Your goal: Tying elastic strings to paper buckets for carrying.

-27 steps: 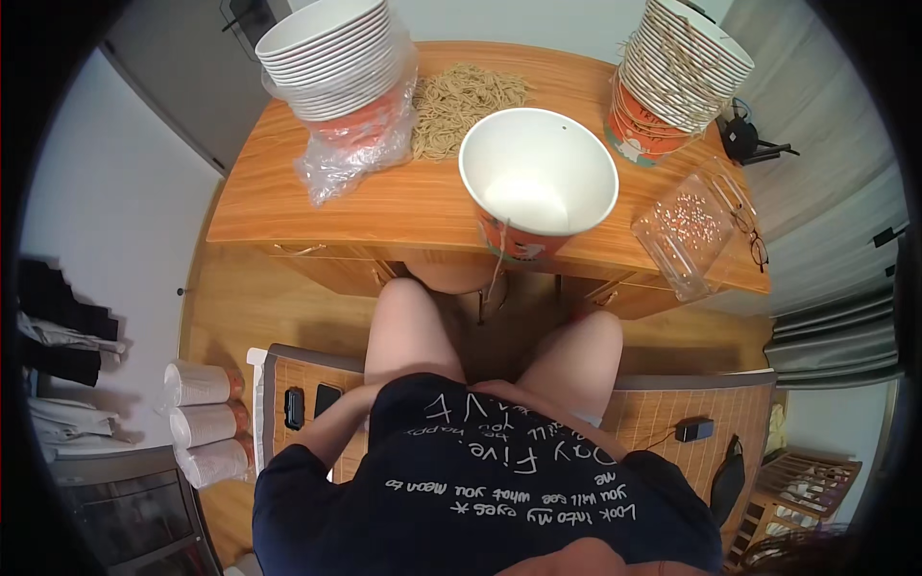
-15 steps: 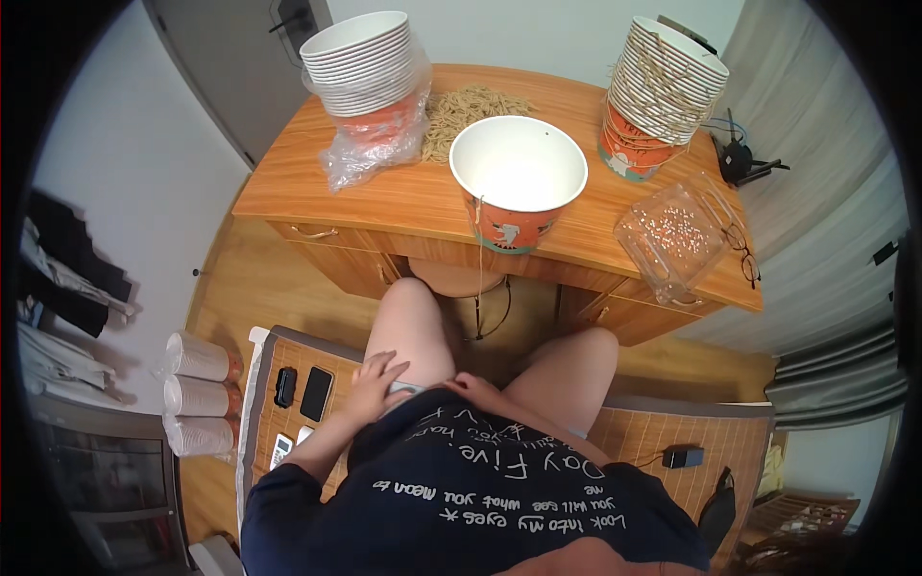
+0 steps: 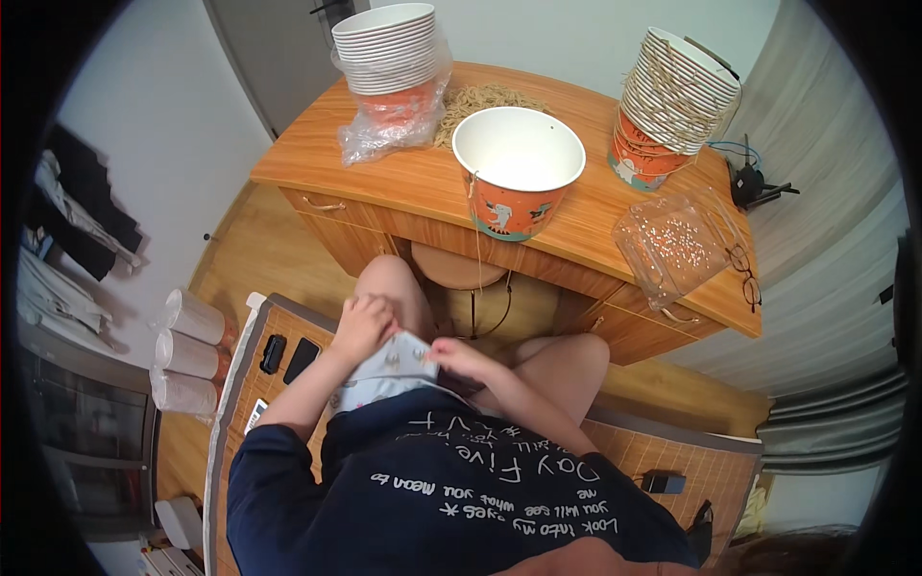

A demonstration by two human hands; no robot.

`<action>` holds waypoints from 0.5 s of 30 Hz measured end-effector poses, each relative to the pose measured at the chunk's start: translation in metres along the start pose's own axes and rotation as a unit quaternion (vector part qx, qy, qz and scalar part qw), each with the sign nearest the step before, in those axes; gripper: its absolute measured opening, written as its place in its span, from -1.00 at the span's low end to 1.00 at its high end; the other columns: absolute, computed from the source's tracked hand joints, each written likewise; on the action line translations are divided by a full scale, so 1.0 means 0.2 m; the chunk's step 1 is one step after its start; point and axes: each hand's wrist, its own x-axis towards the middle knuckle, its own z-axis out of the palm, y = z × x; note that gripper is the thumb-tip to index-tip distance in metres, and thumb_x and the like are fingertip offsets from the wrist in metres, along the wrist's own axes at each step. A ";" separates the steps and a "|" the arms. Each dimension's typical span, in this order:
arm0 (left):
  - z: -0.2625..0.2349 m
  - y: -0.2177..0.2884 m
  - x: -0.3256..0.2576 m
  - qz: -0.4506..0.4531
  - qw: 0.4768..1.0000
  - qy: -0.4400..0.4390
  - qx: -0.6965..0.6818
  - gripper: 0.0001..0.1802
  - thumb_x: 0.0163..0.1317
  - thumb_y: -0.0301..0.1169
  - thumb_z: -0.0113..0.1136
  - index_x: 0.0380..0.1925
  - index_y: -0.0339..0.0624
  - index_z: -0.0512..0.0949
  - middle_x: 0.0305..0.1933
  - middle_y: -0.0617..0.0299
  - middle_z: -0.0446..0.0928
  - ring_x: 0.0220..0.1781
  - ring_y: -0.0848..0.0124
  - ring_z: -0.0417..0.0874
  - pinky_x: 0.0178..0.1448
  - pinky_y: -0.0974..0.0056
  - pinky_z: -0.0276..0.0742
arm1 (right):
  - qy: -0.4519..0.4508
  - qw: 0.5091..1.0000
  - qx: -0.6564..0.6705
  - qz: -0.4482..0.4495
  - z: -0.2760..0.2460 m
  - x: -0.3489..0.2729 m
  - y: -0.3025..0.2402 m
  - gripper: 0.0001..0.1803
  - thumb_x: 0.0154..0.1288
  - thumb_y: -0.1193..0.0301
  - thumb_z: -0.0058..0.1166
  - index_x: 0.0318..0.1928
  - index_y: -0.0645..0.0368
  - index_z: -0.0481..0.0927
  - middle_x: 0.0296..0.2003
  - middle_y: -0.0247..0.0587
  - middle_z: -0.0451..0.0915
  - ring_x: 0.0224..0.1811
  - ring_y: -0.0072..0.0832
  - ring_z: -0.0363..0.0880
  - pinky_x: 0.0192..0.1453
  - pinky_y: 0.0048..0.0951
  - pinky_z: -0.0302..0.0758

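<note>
My left hand is closed on the hem of light, patterned shorts over my left thigh. Fingers pinched together, my right hand grips the other side of that same cloth, which is stretched between both hands. Beyond my knees, at the table's front edge, stands a large orange paper bucket with a white inside. A thin twine hangs from its rim down past the edge. Behind it lies a pile of tan twine pieces.
On the wooden table stand a plastic-wrapped bucket stack at left and a twine-hung stack at right. A clear tray of small beads and eyeglasses lie at right. Wrapped bucket stacks sit at lower left.
Both hands have taken hold of the shorts and drawn the cloth up and outward from under the shirt. The view has shifted slightly; the table things stay in place.
</note>
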 end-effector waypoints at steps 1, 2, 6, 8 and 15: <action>0.04 0.01 0.13 0.009 1.000 -0.018 0.006 -0.79 0.09 -0.16 0.27 -0.41 -0.03 0.61 -0.13 0.29 0.51 0.04 0.26 0.45 0.10 0.07 0.27 | 0.063 0.992 -0.033 -0.102 -0.10 0.09 0.11 -0.71 0.38 0.20 0.18 -0.34 0.18 0.56 -0.48 -0.46 0.51 -0.42 -0.66 0.37 -0.35 -0.49 0.36; 0.08 0.00 0.20 0.016 0.999 -0.035 0.035 -0.78 0.09 -0.15 0.27 -0.40 -0.03 0.63 -0.12 0.29 0.51 0.06 0.26 0.45 0.11 0.08 0.27 | 0.097 0.990 -0.049 -0.087 -0.14 0.14 0.13 -0.72 0.37 0.23 0.18 -0.35 0.19 0.55 -0.49 -0.45 0.50 -0.42 -0.65 0.36 -0.37 -0.48 0.35; 0.08 0.08 0.30 0.042 0.989 -0.112 0.085 -0.75 0.07 -0.13 0.27 -0.36 -0.03 0.67 -0.11 0.28 0.53 0.07 0.28 0.46 0.14 0.12 0.29 | 0.153 0.983 -0.047 -0.085 -0.14 0.24 0.24 -0.71 0.38 0.24 0.16 -0.36 0.21 0.53 -0.52 -0.40 0.48 -0.46 -0.61 0.34 -0.38 -0.44 0.35; 0.04 0.15 0.27 0.065 0.983 -0.157 0.076 -0.73 0.12 -0.15 0.27 -0.31 -0.08 0.66 -0.11 0.24 0.53 0.06 0.26 0.48 0.16 0.11 0.30 | 0.187 0.974 -0.089 -0.090 -0.13 0.23 0.28 -0.73 0.37 0.24 0.15 -0.29 0.23 0.58 -0.46 -0.29 0.56 -0.40 -0.55 0.46 -0.32 -0.38 0.42; -0.65 0.67 0.42 0.162 0.897 -0.064 -0.406 -0.53 0.17 -0.27 0.35 0.09 -0.10 0.57 0.09 0.08 0.55 0.15 0.11 0.55 0.24 0.03 0.45 | 0.182 0.926 0.090 -0.318 -0.03 -0.03 0.28 -0.65 0.41 0.25 0.03 0.10 0.10 0.62 -0.08 -0.25 0.69 0.06 -0.42 0.63 0.21 -0.31 0.52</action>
